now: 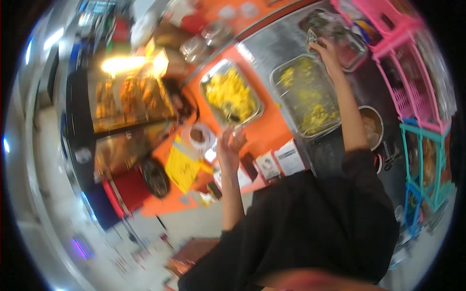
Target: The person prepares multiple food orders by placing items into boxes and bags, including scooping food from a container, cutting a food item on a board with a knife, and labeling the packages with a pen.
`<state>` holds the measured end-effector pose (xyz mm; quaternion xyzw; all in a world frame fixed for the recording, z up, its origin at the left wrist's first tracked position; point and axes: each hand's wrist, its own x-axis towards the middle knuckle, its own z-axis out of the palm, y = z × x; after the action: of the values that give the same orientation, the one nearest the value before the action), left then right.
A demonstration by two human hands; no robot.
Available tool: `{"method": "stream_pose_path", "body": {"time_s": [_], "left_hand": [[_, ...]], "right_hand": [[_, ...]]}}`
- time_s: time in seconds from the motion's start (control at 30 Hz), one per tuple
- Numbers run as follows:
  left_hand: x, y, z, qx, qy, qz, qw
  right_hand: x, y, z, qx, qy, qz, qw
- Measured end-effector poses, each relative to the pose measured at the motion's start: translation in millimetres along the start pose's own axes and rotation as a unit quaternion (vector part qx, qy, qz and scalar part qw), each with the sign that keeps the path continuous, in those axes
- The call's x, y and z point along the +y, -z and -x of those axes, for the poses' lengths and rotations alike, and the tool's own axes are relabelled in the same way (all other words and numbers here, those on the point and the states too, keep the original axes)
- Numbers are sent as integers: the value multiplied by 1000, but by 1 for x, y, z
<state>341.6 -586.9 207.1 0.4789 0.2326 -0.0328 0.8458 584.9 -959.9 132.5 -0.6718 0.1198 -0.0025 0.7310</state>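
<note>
My left hand [231, 146] is raised beside the near end of a metal tray [258, 112] heaped with yellow food pieces [228, 89]. Its fingers are apart and hold nothing I can see. A dark spoon-like thing [234, 116] lies in the food. My right arm stretches far across a second metal tray [305, 132], which has yellow scraps [318, 119] scattered over its bottom. Beyond that tray, my right hand [324, 48] has its fingers closed at a small pale, dark-marked thing [312, 37], too blurred to name. Close to it sits a clear-covered container [352, 53].
A lit glass display case [128, 104] with browned food stands at the left. Yellow paper [182, 167], a white cup [198, 136] and small boxes [290, 158] lie on the orange counter [269, 131]. Pink [400, 72] and teal racks [427, 160] line the right, near a round pot [380, 123].
</note>
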Motion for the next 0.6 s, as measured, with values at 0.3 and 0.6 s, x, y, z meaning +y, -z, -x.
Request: {"method": "stream_pose_path", "body": {"time_s": [0.3, 0.6], "left_hand": [[49, 42, 52, 28, -197, -174, 964], [107, 387, 182, 401, -302, -320, 803]], "right_hand": [[-36, -249, 301, -344, -138, -187, 910], [124, -432, 537, -466, -141, 41, 873]]}}
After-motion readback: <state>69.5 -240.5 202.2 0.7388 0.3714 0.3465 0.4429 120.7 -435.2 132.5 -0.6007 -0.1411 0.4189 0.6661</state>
